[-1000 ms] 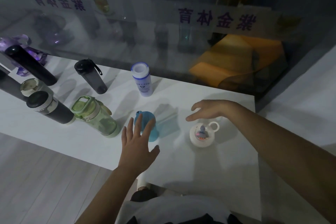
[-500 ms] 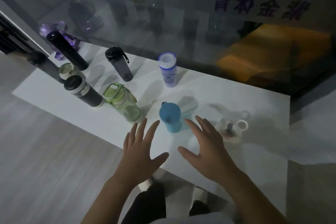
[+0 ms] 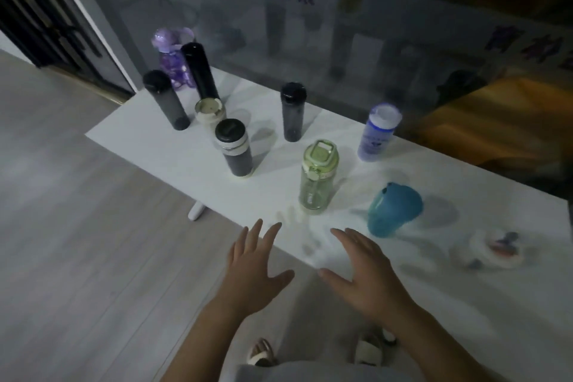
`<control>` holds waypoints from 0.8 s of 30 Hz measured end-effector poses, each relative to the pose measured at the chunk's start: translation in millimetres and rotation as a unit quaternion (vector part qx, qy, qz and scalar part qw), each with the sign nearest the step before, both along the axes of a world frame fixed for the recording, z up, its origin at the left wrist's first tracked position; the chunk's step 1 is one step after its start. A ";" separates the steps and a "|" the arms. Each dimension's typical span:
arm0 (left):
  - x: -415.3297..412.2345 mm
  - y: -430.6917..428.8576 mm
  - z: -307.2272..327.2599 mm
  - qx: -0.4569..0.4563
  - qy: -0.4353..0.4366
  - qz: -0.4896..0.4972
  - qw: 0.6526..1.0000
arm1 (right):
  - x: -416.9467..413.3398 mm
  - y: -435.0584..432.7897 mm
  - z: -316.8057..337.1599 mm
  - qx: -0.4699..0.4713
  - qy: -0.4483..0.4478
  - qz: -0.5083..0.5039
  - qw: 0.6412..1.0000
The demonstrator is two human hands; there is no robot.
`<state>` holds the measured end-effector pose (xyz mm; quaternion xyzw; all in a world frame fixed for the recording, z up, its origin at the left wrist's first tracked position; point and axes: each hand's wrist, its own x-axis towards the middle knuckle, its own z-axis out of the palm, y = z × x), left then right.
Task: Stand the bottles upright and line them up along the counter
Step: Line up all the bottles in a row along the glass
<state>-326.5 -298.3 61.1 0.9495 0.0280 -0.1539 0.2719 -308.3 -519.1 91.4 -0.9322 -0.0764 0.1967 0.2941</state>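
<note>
1. Both hands empty and spread: left hand [image 3: 252, 270] flat-palmed with fingers fanned over the near edge of the counter [image 3: 161, 146], right hand [image 3: 366, 270] likewise splayed, hovering just inside that edge.
2. Nothing gripped by either; no bottle touched.
3. Nearest thing: green bottle [image 3: 317, 177], upright, straight ahead of the gap between the two hands and a little farther onto the counter.
4. Blue bottle [image 3: 394, 211] up and to the right of the right hand, long axis roughly vertical, apart from the fingertips; right hand clearly the nearer one.
5. Farther back, all seemingly upright: black-and-white flask [image 3: 234, 147], dark slim bottle [image 3: 293, 112], white and blue bottle [image 3: 378, 133], cream cup [image 3: 210, 112], two tall black bottles [image 3: 166, 99] [image 3: 200, 70], purple bottle [image 3: 170, 60].
6. Small white round item [image 3: 496, 250] far right, too blurred to identify.
7. Judged: standing done, lining up not; bottles scattered in a loose cluster rather than one row, green bottle the likeliest next reach, for either hand.
</note>
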 end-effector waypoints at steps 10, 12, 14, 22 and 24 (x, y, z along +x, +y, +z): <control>14.1 187.4 32.7 -0.013 -0.063 0.121 0.991 | 42.2 183.4 44.3 0.075 -0.031 0.084 0.993; 31.4 215.5 41.0 -0.018 -0.079 0.137 0.987 | 64.3 215.6 58.7 0.099 -0.056 0.090 0.989; 52.8 241.8 45.2 -0.018 -0.093 0.148 0.984 | 92.3 247.4 69.7 0.133 -0.073 0.092 0.984; 159.7 334.6 33.3 0.019 -0.081 0.160 0.984 | 257.4 344.4 77.2 0.182 -0.097 0.035 0.978; 185.2 356.0 28.9 0.037 -0.046 0.149 0.987 | 303.0 359.7 76.7 0.153 -0.086 0.031 0.984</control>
